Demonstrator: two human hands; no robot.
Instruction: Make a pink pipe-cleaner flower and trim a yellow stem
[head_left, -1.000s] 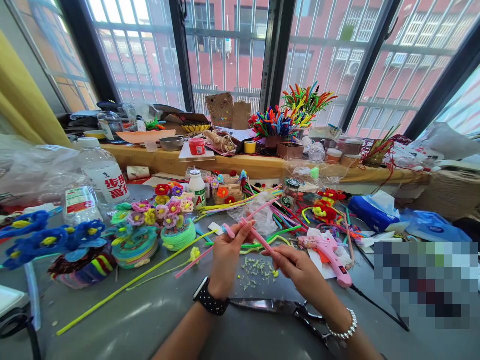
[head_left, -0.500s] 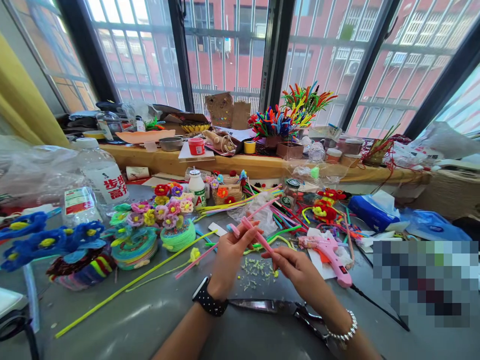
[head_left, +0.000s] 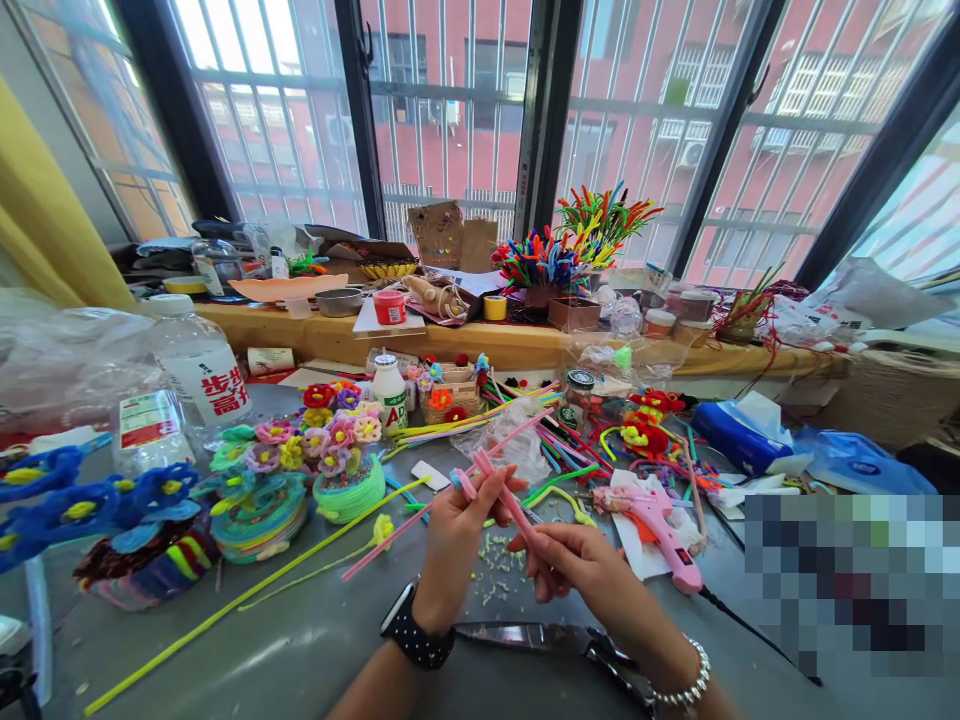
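Note:
Between the fingers of my left hand (head_left: pixel 459 535) is a pink pipe cleaner (head_left: pixel 510 500), bent into a narrow doubled shape, with a small blue-and-pink piece at the thumb. My right hand (head_left: pixel 566 560) pinches the lower end of the same pink strand. Another long pink length (head_left: pixel 375 555) runs behind my left hand, out to lower left and upper right. Green clippings (head_left: pixel 504 570) lie on the grey table beneath. Scissors (head_left: pixel 525 635) rest under my wrists. A pink hot glue gun (head_left: pixel 660 530) lies on white paper to the right.
At left stand pots of pipe-cleaner flowers (head_left: pixel 259 510) and blue flowers (head_left: pixel 82 510). A yellow pipe cleaner (head_left: pixel 247 590) crosses the table. Behind are a white bottle (head_left: pixel 389 390), a glass jar (head_left: pixel 577 400) and a blue tissue pack (head_left: pixel 739 440). A cluttered ledge (head_left: pixel 480 335) runs below the windows.
The view has tilted up slightly, so things sit a little lower. My right hand has shifted down and left along the pink pipe cleaner, its fingers curling closer to my left hand.

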